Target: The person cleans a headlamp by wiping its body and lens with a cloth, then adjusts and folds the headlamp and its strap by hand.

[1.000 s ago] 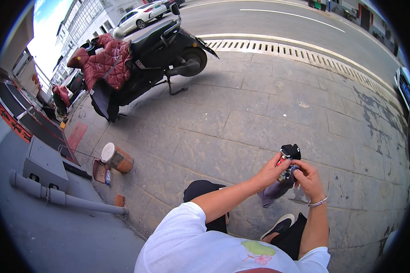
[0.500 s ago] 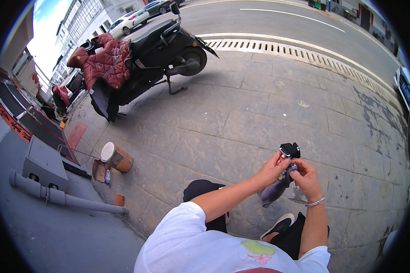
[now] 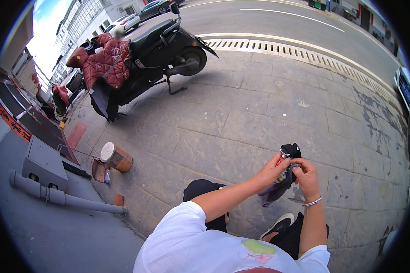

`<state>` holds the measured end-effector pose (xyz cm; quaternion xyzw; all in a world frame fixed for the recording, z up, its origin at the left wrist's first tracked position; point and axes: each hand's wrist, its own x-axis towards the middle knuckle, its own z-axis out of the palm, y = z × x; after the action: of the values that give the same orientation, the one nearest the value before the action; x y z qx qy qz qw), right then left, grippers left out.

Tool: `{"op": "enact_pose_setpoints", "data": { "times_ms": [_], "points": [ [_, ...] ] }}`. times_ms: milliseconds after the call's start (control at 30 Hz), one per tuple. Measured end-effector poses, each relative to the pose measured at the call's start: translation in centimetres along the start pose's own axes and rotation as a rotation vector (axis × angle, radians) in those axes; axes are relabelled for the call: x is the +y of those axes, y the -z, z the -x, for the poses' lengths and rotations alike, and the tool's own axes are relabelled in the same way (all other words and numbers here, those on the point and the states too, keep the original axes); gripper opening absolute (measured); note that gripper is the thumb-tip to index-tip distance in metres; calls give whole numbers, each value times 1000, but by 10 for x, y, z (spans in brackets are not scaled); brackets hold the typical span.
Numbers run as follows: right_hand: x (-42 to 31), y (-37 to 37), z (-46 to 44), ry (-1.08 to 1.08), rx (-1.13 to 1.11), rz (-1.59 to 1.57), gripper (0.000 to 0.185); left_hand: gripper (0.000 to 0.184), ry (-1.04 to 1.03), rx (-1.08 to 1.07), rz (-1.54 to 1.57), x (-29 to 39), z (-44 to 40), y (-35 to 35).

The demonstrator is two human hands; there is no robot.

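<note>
My left hand (image 3: pixel 269 172) is closed on a small bundle with a black top (image 3: pixel 290 150) and red and white parts beneath it. Grey-purple cloth (image 3: pixel 272 192) hangs down from the bundle, between my two wrists. My right hand (image 3: pixel 306 175), with a bracelet at the wrist, pinches the bundle's right side near the cloth. The fingertips of both hands nearly meet there. What exactly lies between them is too small to make out.
A black scooter (image 3: pixel 157 52) with a quilted red cover (image 3: pixel 105 66) stands on the paving ahead. To the left are a bucket (image 3: pixel 117 157), a dustpan (image 3: pixel 99 170), a brick piece (image 3: pixel 119 200) and a grey pipe (image 3: pixel 84 203). Cars are on the road beyond.
My right hand has shifted slightly left, and its wrist has turned a little. The hanging cloth has changed shape slightly. Cars on the road have moved left.
</note>
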<state>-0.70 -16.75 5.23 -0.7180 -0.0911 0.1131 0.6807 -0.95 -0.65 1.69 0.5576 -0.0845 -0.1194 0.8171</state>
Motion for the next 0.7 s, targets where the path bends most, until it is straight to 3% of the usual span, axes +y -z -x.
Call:
{"op": "enact_pose_setpoints", "data": {
  "times_ms": [200, 700],
  "points": [
    [-1, 4, -1, 61, -81, -65, 24, 34, 53, -19, -8, 6, 1, 1],
    [5, -1, 1, 73, -13, -15, 22, 34, 38, -6, 70, 2, 0, -2]
  ]
}}
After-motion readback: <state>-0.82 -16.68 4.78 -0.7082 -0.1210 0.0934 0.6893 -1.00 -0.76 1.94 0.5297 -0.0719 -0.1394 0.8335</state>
